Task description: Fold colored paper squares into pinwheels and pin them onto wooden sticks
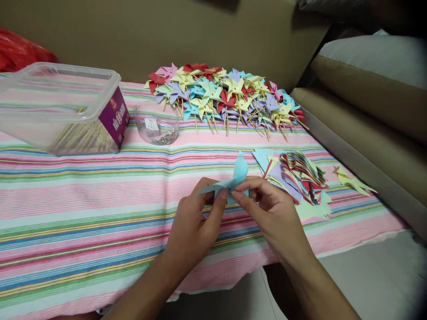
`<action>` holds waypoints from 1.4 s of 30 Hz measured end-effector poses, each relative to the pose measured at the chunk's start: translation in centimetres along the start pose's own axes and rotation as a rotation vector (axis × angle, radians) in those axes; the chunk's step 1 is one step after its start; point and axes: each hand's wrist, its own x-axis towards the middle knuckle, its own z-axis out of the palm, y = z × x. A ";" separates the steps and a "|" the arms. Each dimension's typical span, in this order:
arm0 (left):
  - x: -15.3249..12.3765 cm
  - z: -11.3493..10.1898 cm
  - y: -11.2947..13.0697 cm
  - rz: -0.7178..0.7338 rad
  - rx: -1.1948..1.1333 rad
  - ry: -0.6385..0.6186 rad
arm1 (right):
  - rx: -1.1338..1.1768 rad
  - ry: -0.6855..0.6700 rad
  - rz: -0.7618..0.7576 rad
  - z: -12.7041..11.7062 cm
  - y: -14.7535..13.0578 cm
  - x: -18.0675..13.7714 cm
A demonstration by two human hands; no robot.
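A light blue paper pinwheel (240,168), with no stick showing on it, is held above the striped cloth between both hands. My left hand (203,213) pinches it near the centre, thumb in front and fingers behind. From the other side, my right hand (267,200) grips the paper close to the centre with thumb and forefinger. Whether a pin is between the fingertips I cannot make out. Just right of my right hand lies a fanned stack of cut coloured paper (293,175), with a loose yellow piece (354,181) beyond it.
A heap of finished pinwheels on sticks (220,95) lies at the back. On the left, a clear plastic box (63,115) holds wooden sticks. Beside it a clear bowl (142,129) contains small metal pins. A sofa seat and cushions (373,80) border the right side.
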 end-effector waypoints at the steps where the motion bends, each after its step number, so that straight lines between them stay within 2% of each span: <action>1: 0.0 0.0 0.0 -0.005 -0.018 -0.008 | 0.006 0.001 0.006 0.0 0.1 0.0; 12: 0.0 0.0 -0.3 0.007 0.018 -0.021 | 0.263 0.037 0.075 0.4 0.3 0.2; 19: 0.1 -0.2 -0.4 0.049 0.120 -0.016 | 0.143 -0.049 0.119 -0.2 0.2 0.2; 29: 0.5 -0.9 -0.4 0.089 0.096 -0.066 | 0.102 -0.094 0.089 -0.3 0.3 0.7; 37: 0.7 -2.6 -0.9 0.136 0.182 -0.005 | 0.144 -0.153 0.078 1.8 0.4 2.0; 42: 0.6 -4.2 -1.1 0.115 0.184 0.050 | 0.095 -0.210 0.001 3.4 -0.2 3.1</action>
